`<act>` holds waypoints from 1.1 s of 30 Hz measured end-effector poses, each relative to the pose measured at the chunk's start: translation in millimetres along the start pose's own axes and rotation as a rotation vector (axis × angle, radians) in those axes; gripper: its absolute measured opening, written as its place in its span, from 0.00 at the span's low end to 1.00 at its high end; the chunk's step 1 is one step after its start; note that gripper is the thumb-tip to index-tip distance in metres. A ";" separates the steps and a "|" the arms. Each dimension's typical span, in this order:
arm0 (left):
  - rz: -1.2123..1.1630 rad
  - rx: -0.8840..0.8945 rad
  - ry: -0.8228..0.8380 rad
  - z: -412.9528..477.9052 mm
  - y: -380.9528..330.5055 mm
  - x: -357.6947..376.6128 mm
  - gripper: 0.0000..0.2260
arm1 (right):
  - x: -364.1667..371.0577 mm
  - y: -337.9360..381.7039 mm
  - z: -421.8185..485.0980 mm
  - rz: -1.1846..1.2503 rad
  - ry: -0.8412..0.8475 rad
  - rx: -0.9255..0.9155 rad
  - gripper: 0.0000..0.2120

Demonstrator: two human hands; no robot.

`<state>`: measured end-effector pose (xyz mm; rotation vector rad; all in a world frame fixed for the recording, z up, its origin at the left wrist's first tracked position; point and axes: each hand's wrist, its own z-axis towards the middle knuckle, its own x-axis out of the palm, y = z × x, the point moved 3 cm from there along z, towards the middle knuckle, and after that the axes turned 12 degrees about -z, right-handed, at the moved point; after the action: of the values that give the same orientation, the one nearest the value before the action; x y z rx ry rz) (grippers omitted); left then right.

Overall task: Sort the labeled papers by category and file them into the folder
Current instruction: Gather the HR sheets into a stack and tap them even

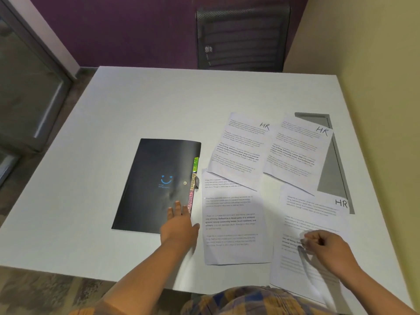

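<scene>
A closed black folder (156, 183) with a blue smiley lies on the white table; coloured index tabs (194, 178) stick out of its right edge. My left hand (179, 226) rests flat on the folder's lower right corner, fingers straight. To the right lie several printed papers: two marked HR at the back (241, 148) (300, 151), one with its label hidden (231, 223) next to the folder, and one marked HR at the front right (318, 214). My right hand (322, 246) hovers over that front paper with curled fingers; what they pinch is blurred.
The white table (136, 105) has a grey inset panel (331, 169) at the right, partly under the papers. A black mesh chair (243, 37) stands behind the far edge. A yellow wall runs along the right side.
</scene>
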<state>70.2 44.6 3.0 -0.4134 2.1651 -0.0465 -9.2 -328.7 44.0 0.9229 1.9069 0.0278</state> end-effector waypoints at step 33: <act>-0.666 -0.415 -0.256 -52.9 -94.1 50.3 0.35 | -15.4 -104.6 15.4 -0.107 -0.023 0.229 0.13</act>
<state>27.0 -66.0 12.1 -1.2922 1.6962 0.0838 -54.9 -417.9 6.9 0.9658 1.9627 -0.2692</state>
